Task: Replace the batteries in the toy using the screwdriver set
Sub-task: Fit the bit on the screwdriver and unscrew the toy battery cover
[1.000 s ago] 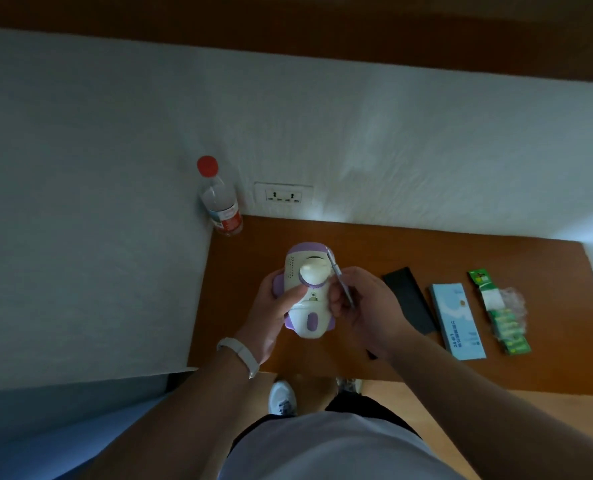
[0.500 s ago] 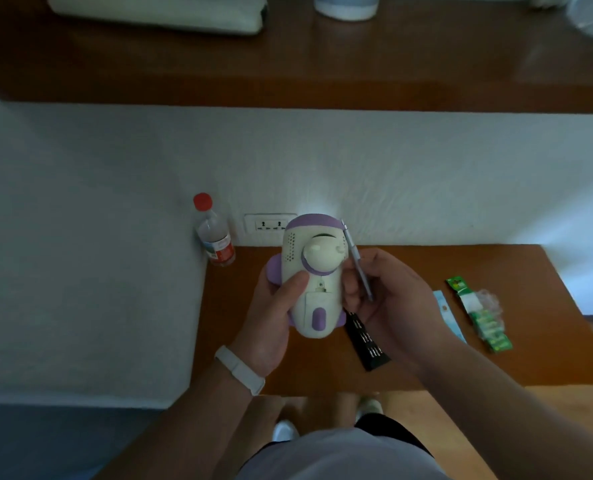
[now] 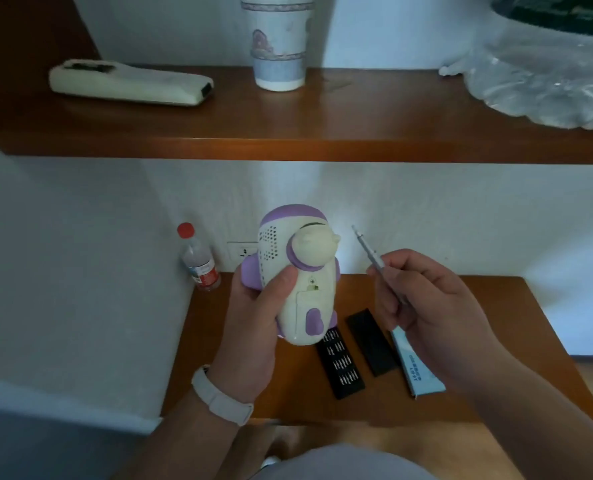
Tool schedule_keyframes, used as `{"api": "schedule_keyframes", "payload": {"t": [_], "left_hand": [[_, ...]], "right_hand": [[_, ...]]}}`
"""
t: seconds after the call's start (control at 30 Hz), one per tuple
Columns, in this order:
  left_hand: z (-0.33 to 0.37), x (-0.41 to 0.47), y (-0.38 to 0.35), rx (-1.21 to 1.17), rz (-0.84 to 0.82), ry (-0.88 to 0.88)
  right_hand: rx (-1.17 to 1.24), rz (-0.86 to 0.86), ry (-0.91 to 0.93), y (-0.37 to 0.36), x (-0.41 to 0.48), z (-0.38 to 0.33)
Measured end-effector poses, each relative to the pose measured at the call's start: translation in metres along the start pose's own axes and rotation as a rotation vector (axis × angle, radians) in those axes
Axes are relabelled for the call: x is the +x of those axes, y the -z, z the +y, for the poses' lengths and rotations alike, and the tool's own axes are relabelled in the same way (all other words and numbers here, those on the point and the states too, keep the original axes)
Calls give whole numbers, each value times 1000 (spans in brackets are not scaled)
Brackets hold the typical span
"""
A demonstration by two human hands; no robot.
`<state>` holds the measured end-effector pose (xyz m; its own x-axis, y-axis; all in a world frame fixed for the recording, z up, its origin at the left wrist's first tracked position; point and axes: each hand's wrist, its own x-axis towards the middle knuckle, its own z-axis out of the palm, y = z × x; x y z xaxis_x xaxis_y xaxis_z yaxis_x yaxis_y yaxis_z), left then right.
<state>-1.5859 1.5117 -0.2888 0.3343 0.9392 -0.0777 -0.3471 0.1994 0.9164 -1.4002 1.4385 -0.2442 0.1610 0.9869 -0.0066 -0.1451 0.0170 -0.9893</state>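
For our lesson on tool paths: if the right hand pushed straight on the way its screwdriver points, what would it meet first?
Nothing near: the screwdriver in the right hand points up past the toy, missing it; likely the wall or shelf next, depth unclear.

Left hand [image 3: 253, 327], wristband [image 3: 222, 396] on its wrist, wraps the toy [image 3: 319, 299] upright; right hand [image 3: 426, 317], just right of the toy, pinches the screwdriver [image 3: 371, 252], tip raised.

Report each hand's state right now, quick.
Left hand: closed around the toy, held above the table.
Right hand: closed on the screwdriver, its tip off the toy.
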Motion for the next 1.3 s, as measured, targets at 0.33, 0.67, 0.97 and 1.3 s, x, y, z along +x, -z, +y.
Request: {"api": "schedule_keyframes", "payload": {"t": [0.33, 0.67, 0.97, 1.3], "left_hand": [[-10, -15, -41, 85, 177, -156], [-14, -19, -61, 141, 309, -206], [-17, -16, -64, 184, 344, -207], [-23, -11, -61, 242, 348, -217]], "right_hand": [[-639, -68, 95, 42, -28, -36], [-761, -123, 182, 58, -31, -37], [-747, -128, 194, 58, -27, -35], [-826, -123, 199, 57, -24, -35]]}}
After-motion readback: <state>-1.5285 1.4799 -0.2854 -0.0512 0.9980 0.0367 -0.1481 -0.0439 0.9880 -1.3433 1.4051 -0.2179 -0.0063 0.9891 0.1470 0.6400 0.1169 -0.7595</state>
